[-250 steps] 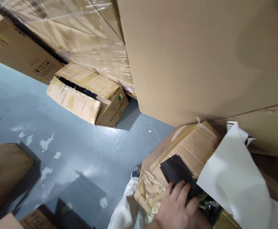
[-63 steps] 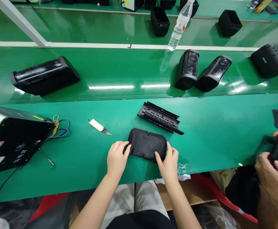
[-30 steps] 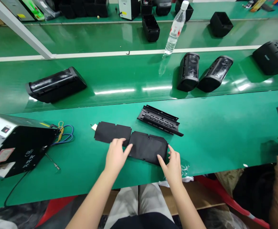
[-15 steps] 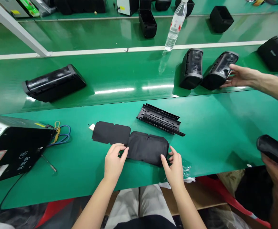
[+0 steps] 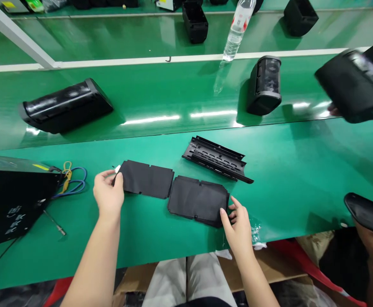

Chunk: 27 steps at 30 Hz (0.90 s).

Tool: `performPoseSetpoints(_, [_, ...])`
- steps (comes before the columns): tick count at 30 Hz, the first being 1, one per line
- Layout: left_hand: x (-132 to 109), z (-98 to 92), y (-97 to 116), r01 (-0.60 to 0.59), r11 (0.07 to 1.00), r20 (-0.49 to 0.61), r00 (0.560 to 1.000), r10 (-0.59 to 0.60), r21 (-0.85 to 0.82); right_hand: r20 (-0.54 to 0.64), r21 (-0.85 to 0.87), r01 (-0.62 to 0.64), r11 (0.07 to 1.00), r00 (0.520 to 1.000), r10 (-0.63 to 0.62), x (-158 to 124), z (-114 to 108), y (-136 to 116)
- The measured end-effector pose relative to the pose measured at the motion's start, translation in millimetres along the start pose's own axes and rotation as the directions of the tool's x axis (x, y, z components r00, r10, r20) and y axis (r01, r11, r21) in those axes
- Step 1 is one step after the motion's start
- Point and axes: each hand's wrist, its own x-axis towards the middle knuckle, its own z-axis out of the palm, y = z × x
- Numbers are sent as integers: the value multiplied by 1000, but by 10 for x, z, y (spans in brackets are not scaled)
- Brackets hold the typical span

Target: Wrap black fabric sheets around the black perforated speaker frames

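Observation:
Two groups of thin black notched sheets lie end to end on the green bench. My left hand (image 5: 109, 192) pinches the left end of the left black sheet (image 5: 146, 179), beside a small white tab (image 5: 118, 169). My right hand (image 5: 237, 224) is at the right edge of the stack of black sheets (image 5: 197, 198), thumb on top and fingers curled round the edge. Just behind the stack lies a long black slotted panel (image 5: 217, 160), which neither hand touches.
Black speakers (image 5: 68, 106) (image 5: 265, 85) stand on the raised back strip, near a water bottle (image 5: 237, 32). At right a co-worker's hand carries a black speaker (image 5: 354, 85). A black device (image 5: 16, 204) with blue cables (image 5: 79, 181) and a screwdriver (image 5: 55, 224) are at left.
My left hand has moved left, from between the two sheet groups to the left sheet's far end. My right hand stays at the stack. The co-worker has lifted a speaker away rightward.

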Motion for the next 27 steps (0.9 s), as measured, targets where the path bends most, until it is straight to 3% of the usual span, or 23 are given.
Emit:
performPoseSetpoints(3, [-205,-31,159,-257,927,-20,962,272,272,10,-1,-24,1000,1000,24,6,0,-8])
performPoseSetpoints(5, [-461,-5,272,-411,865,120,912,393,287,12,-30,-30,999,999,30,14,3,-24])
performPoseSetpoints(8, [-845,120,329,-473,861,436,825,359,185,2,-113,-31,993,1000,31,29,6,-47])
performPoseSetpoints(10, [-1021,217,289,-455,872,532,791,302,181,-2,-140,-36,990,999,36,31,5,-48])
performPoseSetpoints(14, [-1138,309,183,-344,929,484,841,242,134,-2,-102,-22,995,1000,21,10,2,-6])
performPoseSetpoints(19, [-1120,271,181,-249,965,412,890,195,81,-13,-50,-3,999,1000,2,-17,-6,49])
performPoseSetpoints(22, [-1130,248,208,-310,947,370,891,262,77,-13,-17,0,1000,1000,-1,-12,-15,57])
performPoseSetpoints(27, [-1138,179,272,-531,838,295,827,479,127,9,13,-19,1000,1000,19,13,-19,80])
